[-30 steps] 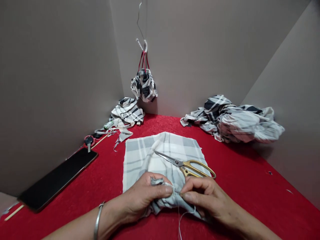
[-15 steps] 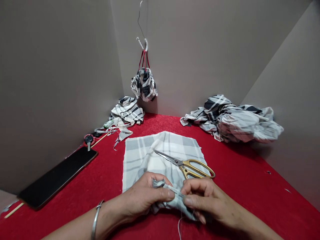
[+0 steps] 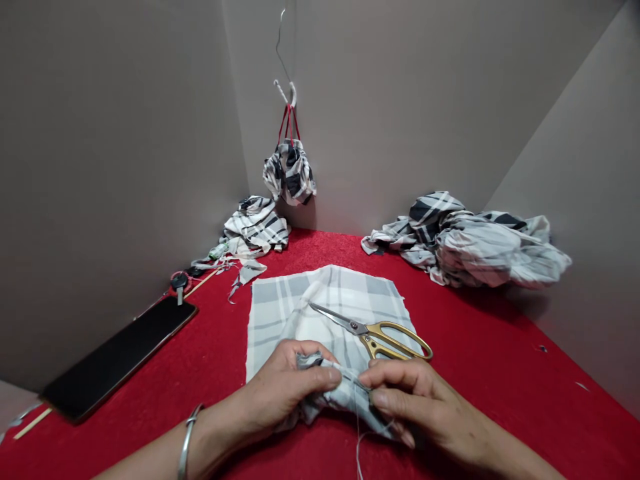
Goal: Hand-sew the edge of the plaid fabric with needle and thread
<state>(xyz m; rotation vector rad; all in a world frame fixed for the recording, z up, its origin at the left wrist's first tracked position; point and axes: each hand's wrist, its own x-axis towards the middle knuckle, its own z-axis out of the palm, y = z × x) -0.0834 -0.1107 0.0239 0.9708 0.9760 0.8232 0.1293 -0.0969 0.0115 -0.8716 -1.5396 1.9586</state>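
Both hands pinch a grey-and-white checked cloth [image 3: 345, 397] near its gathered upper edge. My left hand [image 3: 285, 383], with a silver bangle on the wrist, has its thumb pressed on the fold at the left. At the right end of the same edge, my right hand [image 3: 415, 400] closes thumb and forefinger; whether a needle is between them I cannot make out. A pale thread [image 3: 358, 440] hangs down from the cloth between the hands. Just beyond them, gold-handled scissors [image 3: 356, 327] lie slightly spread on the flat part of the checked fabric [image 3: 280, 300].
On the red tabletop [image 3: 500, 367], a black phone [image 3: 120, 357] lies at left beside a thin wooden stick [image 3: 33, 424] and a key [image 3: 179, 285]. Crumpled checked cloth [image 3: 257, 223] lies back left, a larger heap [image 3: 475, 243] at right. A checked pouch [image 3: 290, 172] hangs from a hook.
My left thumb has shifted slightly left along the cloth edge, and the held fold has tilted, showing more of its top. The right hand keeps nearly the same pinch. The view has moved slightly.
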